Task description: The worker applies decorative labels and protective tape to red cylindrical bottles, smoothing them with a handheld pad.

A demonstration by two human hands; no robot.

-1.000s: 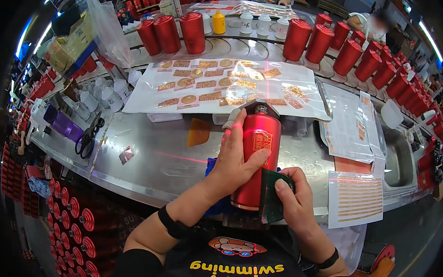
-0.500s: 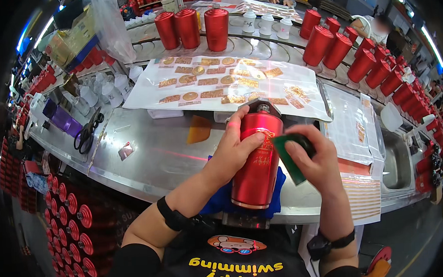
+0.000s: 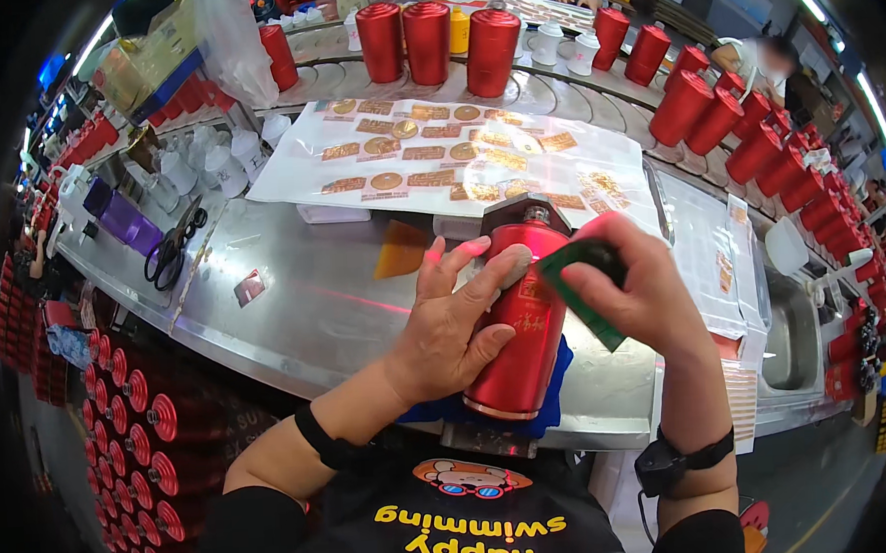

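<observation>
A shiny red bottle with gold lettering lies tilted, its neck pointing away from me, on a blue cloth over a small stand. My left hand rests on its left side, fingers spread; a pale covered fingertip presses on the bottle near the gold print, and the thumb touches lower down. In my right hand is a green flat scraper, pinched between thumb and fingers, its edge close to the bottle's right side. Beyond the bottle lies a white sheet with gold stickers.
Red bottles stand on a curved conveyor behind. Scissors, a purple bottle and an amber flat piece lie leftward. To the right is a sink. Stacked red bottles sit lower left. Co-workers are beyond.
My left hand has loosened from around the bottle, its fingers now spread with one fingertip on the print. The right hand with the scraper stays close by. Bottles on the conveyor have shifted right.
</observation>
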